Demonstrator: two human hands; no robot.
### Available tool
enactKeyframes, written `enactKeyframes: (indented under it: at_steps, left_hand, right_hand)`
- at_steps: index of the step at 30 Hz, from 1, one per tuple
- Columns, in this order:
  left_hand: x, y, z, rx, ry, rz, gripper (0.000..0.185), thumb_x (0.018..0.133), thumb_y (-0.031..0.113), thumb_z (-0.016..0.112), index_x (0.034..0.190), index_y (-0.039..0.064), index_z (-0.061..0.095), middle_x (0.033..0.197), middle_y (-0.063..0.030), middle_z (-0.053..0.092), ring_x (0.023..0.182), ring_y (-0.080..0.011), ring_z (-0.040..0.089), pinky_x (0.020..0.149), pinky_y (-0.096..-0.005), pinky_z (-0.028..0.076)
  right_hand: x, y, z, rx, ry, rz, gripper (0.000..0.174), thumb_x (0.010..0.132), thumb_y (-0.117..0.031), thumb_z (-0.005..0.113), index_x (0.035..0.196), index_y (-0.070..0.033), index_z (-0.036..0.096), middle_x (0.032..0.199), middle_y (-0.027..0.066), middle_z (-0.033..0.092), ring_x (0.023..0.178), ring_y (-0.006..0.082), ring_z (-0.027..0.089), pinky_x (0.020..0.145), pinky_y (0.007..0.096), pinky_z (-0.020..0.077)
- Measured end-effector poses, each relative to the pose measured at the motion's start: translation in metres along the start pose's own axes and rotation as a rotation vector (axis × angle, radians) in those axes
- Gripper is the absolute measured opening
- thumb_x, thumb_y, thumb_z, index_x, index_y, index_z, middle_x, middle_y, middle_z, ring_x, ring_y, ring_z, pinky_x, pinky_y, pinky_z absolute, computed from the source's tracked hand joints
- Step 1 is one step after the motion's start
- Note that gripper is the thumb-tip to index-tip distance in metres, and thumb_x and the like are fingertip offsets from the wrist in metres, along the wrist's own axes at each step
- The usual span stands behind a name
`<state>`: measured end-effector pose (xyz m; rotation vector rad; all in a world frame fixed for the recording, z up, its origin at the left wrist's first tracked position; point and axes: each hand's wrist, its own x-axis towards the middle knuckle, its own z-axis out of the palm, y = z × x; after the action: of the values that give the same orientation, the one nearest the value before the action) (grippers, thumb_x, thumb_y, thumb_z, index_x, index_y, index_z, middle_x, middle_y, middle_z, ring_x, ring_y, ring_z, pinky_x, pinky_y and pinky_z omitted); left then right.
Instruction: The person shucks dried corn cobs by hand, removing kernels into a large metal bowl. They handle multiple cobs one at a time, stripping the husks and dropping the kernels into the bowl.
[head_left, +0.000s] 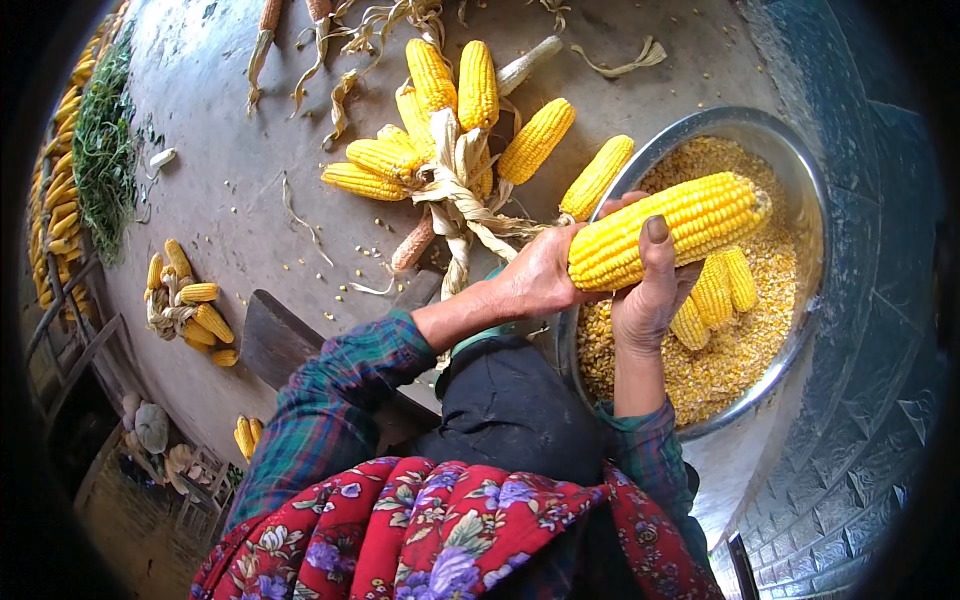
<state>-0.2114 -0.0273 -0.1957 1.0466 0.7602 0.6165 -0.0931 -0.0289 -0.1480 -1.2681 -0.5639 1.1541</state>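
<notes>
A full ear of yellow corn (667, 229) lies across both hands above a large metal basin (814, 202). My left hand (544, 270) grips its near end at the left. My right hand (649, 292) holds it from below, with the thumb against the kernels. Loose corn kernels (757, 322) fill much of the basin, and several smaller ears (712, 292) rest on them. Left of the basin, a bunch of corn ears (442, 120) tied by their braided husks (472, 206) lies on the floor. One more ear (598, 178) touches the basin's rim.
Bare cobs (412, 244) and dry husks (619, 64) are scattered on the concrete floor (225, 150). A smaller corn bunch (187, 300) lies at the left near a dark wooden board (274, 337). Green plants (105, 142) and stacked corn line the far left. Dark sheeting (870, 300) borders the right.
</notes>
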Motion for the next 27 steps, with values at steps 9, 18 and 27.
enactKeyframes:
  at_steps: [9, 18, 27]
  left_hand:
    - [-0.029, -0.002, -0.022, 0.865, -0.681, 0.027, 0.013, 0.067, 0.012, 0.065, 0.079, 0.007, 0.06, 0.065, -0.0175, 0.06, 0.066, -0.0382, 0.063, 0.058, -0.0473, 0.05]
    - [0.021, -0.059, -0.062, 0.493, 0.015, -0.258, 0.048, 0.082, 0.041, 0.067, 0.104, -0.001, 0.066, 0.086, -0.0154, 0.069, 0.076, -0.0216, 0.066, 0.066, -0.0355, 0.053]
    - [0.098, -0.142, -0.033, 0.842, 0.085, -0.766, 0.069, 0.072, 0.059, 0.07, 0.11, 0.002, 0.065, 0.11, -0.0211, 0.067, 0.104, -0.0323, 0.065, 0.087, -0.0422, 0.051]
  right_hand:
    - [0.008, 0.002, -0.031, -0.239, -0.366, 0.699, 0.045, 0.08, -0.022, 0.069, 0.114, -0.001, 0.05, 0.084, 0.0089, 0.06, 0.063, 0.0186, 0.062, 0.057, 0.0306, 0.055]
    - [0.015, -0.055, -0.15, -0.983, 0.323, 0.09, 0.07, 0.081, -0.016, 0.072, 0.137, 0.004, 0.035, 0.12, 0.0198, 0.057, 0.099, 0.0289, 0.061, 0.091, 0.0379, 0.0498]
    - [-0.02, -0.034, -0.082, -0.489, -0.033, 0.236, 0.028, 0.087, -0.007, 0.064, 0.114, -0.003, 0.06, 0.101, 0.0048, 0.064, 0.091, 0.0124, 0.061, 0.078, 0.025, 0.0501]
